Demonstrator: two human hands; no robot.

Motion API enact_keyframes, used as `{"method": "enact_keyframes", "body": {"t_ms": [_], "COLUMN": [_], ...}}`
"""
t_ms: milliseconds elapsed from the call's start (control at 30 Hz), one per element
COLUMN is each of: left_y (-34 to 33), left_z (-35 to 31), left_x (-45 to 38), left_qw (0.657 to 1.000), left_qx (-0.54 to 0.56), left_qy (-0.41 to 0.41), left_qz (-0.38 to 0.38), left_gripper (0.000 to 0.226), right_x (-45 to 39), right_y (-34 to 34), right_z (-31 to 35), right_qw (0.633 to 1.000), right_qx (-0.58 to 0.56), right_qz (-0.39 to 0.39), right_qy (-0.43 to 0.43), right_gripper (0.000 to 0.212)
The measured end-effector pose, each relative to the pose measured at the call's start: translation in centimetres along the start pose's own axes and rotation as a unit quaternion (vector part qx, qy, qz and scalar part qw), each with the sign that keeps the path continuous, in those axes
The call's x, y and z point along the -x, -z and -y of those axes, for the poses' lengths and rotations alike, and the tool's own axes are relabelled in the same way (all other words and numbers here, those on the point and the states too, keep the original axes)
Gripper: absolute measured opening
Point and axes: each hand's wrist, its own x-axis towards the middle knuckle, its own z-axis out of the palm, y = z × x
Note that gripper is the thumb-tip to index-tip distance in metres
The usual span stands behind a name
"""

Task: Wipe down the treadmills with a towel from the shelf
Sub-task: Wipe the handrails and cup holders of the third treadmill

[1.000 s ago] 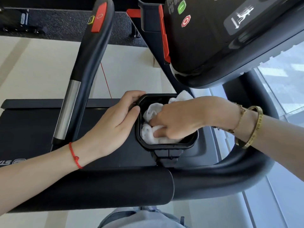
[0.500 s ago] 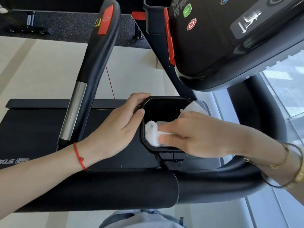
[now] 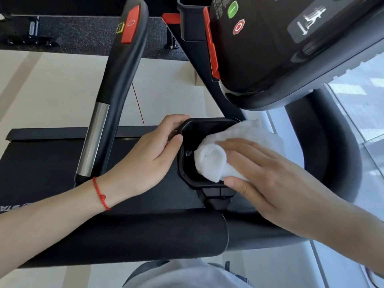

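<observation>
A black cup holder [image 3: 185, 177] hangs off the treadmill's front bar. My left hand [image 3: 145, 161] grips its left rim, fingers over the far edge and thumb on the near side. A white towel [image 3: 212, 161] is bunched over the holder's right half and drapes past its right rim. My right hand [image 3: 270, 179] holds the towel, fingers laid across the top and thumb pinching it from below at the near rim. The holder's left inside wall and part of its floor show bare.
The treadmill console [image 3: 270, 59] with green and red buttons overhangs at upper right. A padded front handlebar [image 3: 124, 240] crosses close to my body. A side handle [image 3: 116, 80] with a red button rises on the left above the black belt [image 3: 41, 167].
My right hand has lifted the towel from deep inside the cup holder up to its right rim, and the fingers have flattened over it. My left hand has kept its grip on the holder.
</observation>
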Motion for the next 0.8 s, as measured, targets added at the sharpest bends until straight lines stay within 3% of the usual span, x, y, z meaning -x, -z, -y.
{"method": "enact_keyframes", "body": {"t_ms": [267,400,567,633,700,800], "left_y": [-0.3,-0.3,-0.4,-0.3,-0.3,-0.3], "left_z": [-0.1,-0.1,0.0,-0.1,-0.1,-0.1], "left_x": [0.1,0.1,0.0,0.0,0.1,0.0], "left_qw": [1.0,1.0,0.999,0.999,0.999,0.999], "left_qx": [-0.01,-0.021,-0.033,-0.035,-0.033,-0.033], "left_qy": [0.004,0.011,0.016,0.015,0.016,0.014], "left_qz": [-0.013,-0.014,-0.015,-0.016,-0.017,-0.018], "left_gripper": [0.039,0.04,0.04,0.04,0.04,0.039], "right_x": [1.5,2.4,3.2,3.4,3.1,1.9], "right_y": [-1.8,-1.2,-0.1,0.1,-0.1,-0.7], "right_z": [2.1,3.1,4.2,4.4,4.3,3.8], "right_qw": [0.981,0.949,0.94,0.934,0.939,0.961], "right_qx": [-0.019,0.028,0.039,0.044,0.067,0.064], "right_qz": [-0.127,-0.226,-0.206,-0.212,-0.225,-0.185], "right_qy": [-0.143,-0.217,-0.268,-0.285,-0.252,-0.196], "right_gripper": [0.042,0.023,0.052,0.047,0.029,0.042]}}
